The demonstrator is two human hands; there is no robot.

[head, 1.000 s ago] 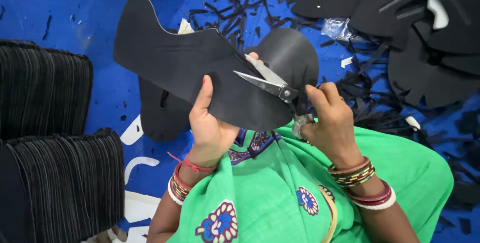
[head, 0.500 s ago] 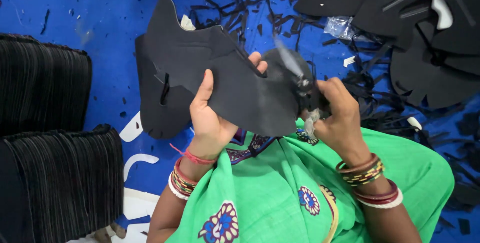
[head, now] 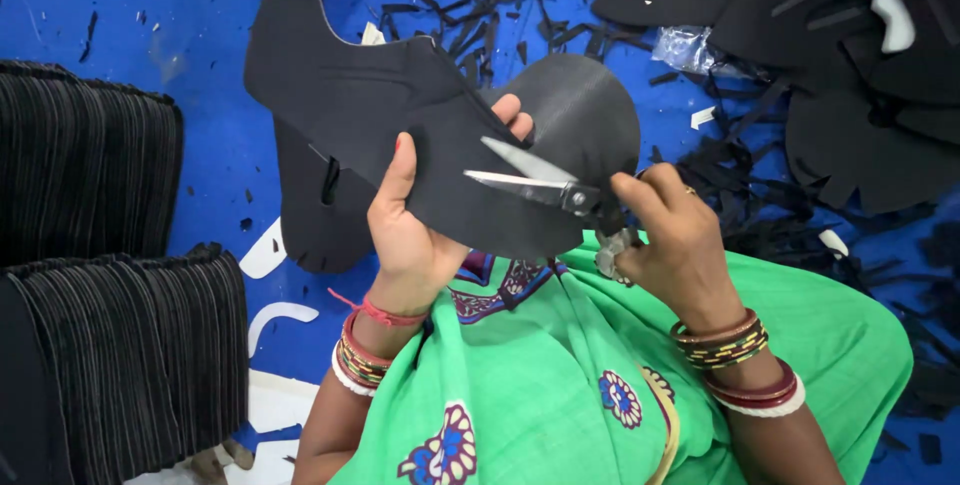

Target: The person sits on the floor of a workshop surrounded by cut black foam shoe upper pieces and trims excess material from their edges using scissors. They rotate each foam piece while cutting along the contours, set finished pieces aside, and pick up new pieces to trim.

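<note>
My left hand (head: 415, 220) grips a large black cut-out sheet (head: 360, 105) of soft material, thumb on its near face and fingertips showing past its edge. My right hand (head: 675, 245) holds metal scissors (head: 535, 180) by the handles. The blades are parted and point left across the sheet's near side. Both wrists wear bangles. A green patterned garment (head: 560, 385) covers my lap below the hands.
Two stacks of black sheets stand on edge at the left (head: 90, 165) and lower left (head: 130, 365). Black trimmings (head: 480, 5) litter the blue floor (head: 120, 5). More black cut pieces (head: 850, 65) and a clear plastic wrapper (head: 690, 45) lie at the upper right.
The black sheet has been turned and shifted in my left hand. The scissors swung away out of clear sight, then came back onto the sheet with blades parted.
</note>
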